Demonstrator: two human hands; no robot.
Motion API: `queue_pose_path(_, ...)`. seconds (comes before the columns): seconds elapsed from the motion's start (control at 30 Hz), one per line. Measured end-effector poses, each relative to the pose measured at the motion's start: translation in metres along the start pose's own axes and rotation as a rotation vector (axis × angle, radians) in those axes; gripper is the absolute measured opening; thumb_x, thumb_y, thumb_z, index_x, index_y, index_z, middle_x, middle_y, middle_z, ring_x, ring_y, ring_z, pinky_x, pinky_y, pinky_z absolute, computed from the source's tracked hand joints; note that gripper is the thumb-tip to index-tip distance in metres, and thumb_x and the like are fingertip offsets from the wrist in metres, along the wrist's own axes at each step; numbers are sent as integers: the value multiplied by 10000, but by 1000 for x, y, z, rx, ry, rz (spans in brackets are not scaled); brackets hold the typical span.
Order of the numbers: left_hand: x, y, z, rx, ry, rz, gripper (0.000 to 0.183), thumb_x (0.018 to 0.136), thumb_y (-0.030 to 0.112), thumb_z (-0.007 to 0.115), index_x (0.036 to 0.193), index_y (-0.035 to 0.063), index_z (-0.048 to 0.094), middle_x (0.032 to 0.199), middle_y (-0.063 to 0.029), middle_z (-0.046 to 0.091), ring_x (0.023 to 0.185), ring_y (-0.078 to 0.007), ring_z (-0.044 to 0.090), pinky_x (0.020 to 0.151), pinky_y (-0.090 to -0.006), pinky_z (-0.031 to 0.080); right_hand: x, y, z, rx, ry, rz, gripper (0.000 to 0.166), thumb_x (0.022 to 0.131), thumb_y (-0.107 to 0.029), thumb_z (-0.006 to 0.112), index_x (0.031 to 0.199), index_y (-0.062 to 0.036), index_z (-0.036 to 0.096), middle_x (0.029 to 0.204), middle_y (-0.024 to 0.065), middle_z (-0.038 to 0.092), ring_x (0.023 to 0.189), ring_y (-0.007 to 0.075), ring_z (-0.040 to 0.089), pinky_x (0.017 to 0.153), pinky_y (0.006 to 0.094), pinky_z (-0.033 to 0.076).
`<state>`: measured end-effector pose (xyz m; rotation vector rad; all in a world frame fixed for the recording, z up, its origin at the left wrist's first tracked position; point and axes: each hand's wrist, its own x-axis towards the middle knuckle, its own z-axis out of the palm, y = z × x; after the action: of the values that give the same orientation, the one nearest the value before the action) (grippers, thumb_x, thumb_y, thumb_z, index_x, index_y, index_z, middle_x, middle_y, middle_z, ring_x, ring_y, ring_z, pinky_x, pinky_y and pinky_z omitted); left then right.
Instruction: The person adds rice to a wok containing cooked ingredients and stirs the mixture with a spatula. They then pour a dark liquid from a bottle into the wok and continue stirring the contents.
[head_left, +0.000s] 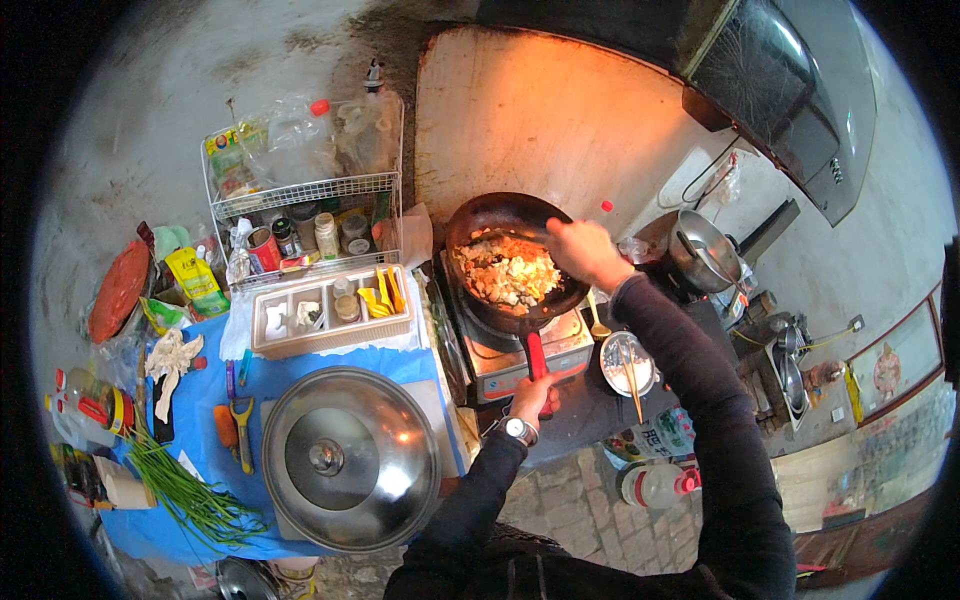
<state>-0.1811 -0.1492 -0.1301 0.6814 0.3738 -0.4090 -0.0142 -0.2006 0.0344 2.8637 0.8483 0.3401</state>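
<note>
A dark wok (559, 300) sits tilted on a portable gas stove (491, 352), with a mixed heap of food (517, 270) in it, pale and orange in colour. My left hand (532, 397), with a watch at the wrist, is closed around the wok's red handle (536, 356). Above the wok's right side is my right hand (585, 247), its fingers curled; a dark utensil seems to run from it into the food, but what it holds is mostly hidden. To the right, a metal bowl (651, 369) holds white contents, with chopsticks (634, 382) laid across it.
A large domed lid (405, 487) and green stalks (187, 487) lie on the blue-covered table (247, 397) at left. Behind stand a condiment box (330, 341) and a wire rack (300, 191). A steel pot (701, 262) is at right; a range hood (780, 105) hangs above.
</note>
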Motion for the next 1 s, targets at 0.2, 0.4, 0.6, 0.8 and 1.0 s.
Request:
queue_pose_path(0.2,-11,9,-10,28,-3,30,167,764,147,604,683,54,491,486,-19,436,374,-124,403,360,-267,313,-21,29,5,20,58,10,183,766,-235,492,852,-73,497,664,194,562,648,366,578,539,455,462)
queue_pose_path(0.4,-5,7,-13,8,-26,28,163,766,147,605,689,62,490,485,-28,446,367,-128,416,347,-261,311,-42,7,38,66,-85,62,179,794,-211,462,895,-65,438,655,181,581,643,359,584,546,468,452)
queue_pose_path(0.6,-4,5,-12,27,-24,39,172,762,142,608,677,62,483,478,-32,446,359,-136,415,344,-264,311,-70,52,6,348,53,127,284,711,-246,601,819,-13,479,709,208,567,705,371,567,590,439,442)
queue_pose_path(0.8,-7,6,-10,-4,-12,53,160,752,130,600,674,31,501,475,-31,440,359,-136,400,349,-268,309,-61,72,14,961,-457,610,312,781,-262,535,581,-25,505,462,26,459,329,105,403,297,245,287)
queue_pose_path(1.0,-4,4,-9,-4,-28,29,155,757,126,594,676,33,500,478,-34,446,365,-136,415,351,-265,319,-75,82,69,14,-550,-56,434,820,-425,460,859,-11,583,726,215,582,673,389,570,570,438,441)
